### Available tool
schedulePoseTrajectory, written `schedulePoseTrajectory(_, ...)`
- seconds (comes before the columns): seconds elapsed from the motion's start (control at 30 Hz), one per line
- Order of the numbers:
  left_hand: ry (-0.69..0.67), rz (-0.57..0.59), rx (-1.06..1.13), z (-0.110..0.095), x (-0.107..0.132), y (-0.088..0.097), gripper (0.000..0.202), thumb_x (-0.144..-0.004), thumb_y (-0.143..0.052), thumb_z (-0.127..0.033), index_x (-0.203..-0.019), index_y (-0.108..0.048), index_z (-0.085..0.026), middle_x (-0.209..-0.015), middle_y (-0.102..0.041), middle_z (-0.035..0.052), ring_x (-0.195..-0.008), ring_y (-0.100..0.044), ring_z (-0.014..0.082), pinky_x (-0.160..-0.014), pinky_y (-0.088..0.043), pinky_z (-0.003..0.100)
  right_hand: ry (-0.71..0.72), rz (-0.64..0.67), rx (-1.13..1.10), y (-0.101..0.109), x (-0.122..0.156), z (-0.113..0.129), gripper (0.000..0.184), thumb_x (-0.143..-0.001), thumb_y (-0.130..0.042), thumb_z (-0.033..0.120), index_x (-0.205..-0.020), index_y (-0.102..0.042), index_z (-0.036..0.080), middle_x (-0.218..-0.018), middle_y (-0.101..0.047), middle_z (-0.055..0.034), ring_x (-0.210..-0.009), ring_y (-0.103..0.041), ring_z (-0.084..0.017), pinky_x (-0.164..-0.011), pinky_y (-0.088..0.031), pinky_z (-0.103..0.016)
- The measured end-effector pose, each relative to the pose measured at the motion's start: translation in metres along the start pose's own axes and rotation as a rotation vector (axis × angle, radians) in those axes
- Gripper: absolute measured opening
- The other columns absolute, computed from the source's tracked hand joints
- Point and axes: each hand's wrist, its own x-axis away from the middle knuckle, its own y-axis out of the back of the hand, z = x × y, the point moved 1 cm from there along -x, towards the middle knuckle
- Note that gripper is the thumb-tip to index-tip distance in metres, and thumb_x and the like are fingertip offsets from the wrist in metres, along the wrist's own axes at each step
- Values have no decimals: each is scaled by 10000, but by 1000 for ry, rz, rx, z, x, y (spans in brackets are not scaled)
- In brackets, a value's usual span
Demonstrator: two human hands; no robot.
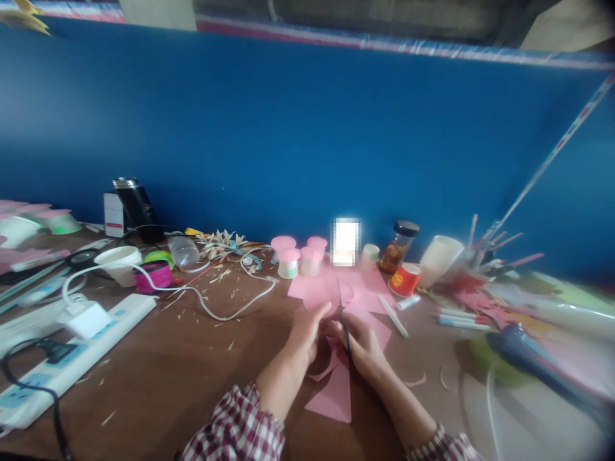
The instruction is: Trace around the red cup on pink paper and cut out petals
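Note:
In the lower middle of the head view, my right hand [364,346] is closed on a pair of scissors [341,296], whose blades point up and away from me. My left hand [306,330] is close beside it, thumb stretched forward, fingers curled on pink paper [331,366] whose curved strip hangs below. How its fingertips grip is partly hidden. A larger pink sheet [307,291] lies under and beyond both hands, and a pink offcut [331,403] lies nearer to me. Two paper cups with pink round tops [288,262] stand behind the sheet.
At left lie a white power strip [129,320] with cables, a magenta tape roll [152,276] and a white cup [120,264]. At right are a red paper cup [404,280], a jar of brown liquid [398,246], markers [464,320] and a blurred blue tool [542,365]. A blue partition [307,141] rises behind.

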Motion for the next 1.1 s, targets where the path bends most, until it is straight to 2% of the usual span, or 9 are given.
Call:
schedulePoseTrajectory(0.13, -4, 6, 6, 0, 4, 0, 288, -600, -733, -223, -803, -561, -113, -612, -623, 55, -516, -617, 195, -432, -467, 279, -14, 9, 36, 0, 0, -1, 340, -808, -593, 420, -982, -656, 134, -710, -670, -47, -552, -561, -145, -540, -464, -251)
schedulePoseTrajectory(0.3, -5, 8, 18, 0, 6, 0, 285, -599, -747, -231, -768, -542, -127, -561, -588, 19, -463, -583, 158, -430, -464, 267, -7, -2, 60, 1, 1, -1, 356, -796, -603, 445, -962, -664, 137, -753, -685, -63, -575, -581, -158, -565, -478, -266)
schedulePoseTrajectory(0.47, -21, 5, 6, 2, 2, 1, 293, -597, -746, -220, -787, -547, -120, -602, -611, 41, -509, -611, 182, -436, -467, 273, 9, 19, 13, 2, 0, -6, 362, -790, -616, 450, -980, -663, 146, -822, -693, -75, -636, -612, -178, -619, -491, -283)
schedulePoseTrajectory(0.7, -4, 15, 13, 4, -1, 3, 311, -593, -752, -230, -805, -554, -116, -641, -625, 59, -547, -631, 206, -463, -479, 293, -8, 24, -14, 3, 0, -12, 388, -796, -607, 467, -1002, -655, 142, -820, -695, -80, -603, -601, -166, -532, -464, -252)
schedulePoseTrajectory(0.87, -11, 11, 9, 3, 0, 3, 297, -601, -738, -228, -808, -560, -110, -642, -630, 66, -524, -618, 193, -455, -477, 293, -7, 30, -19, 2, 0, -8, 389, -792, -612, 465, -998, -650, 137, -809, -689, -74, -567, -578, -148, -514, -451, -243)
schedulePoseTrajectory(1.1, -5, 28, 31, 1, 5, -1, 273, -605, -728, -220, -796, -565, -113, -612, -621, 54, -485, -597, 178, -433, -458, 282, -5, -1, -5, 1, 0, -1, 387, -772, -623, 477, -943, -650, 131, -744, -665, -50, -603, -578, -151, -583, -475, -257)
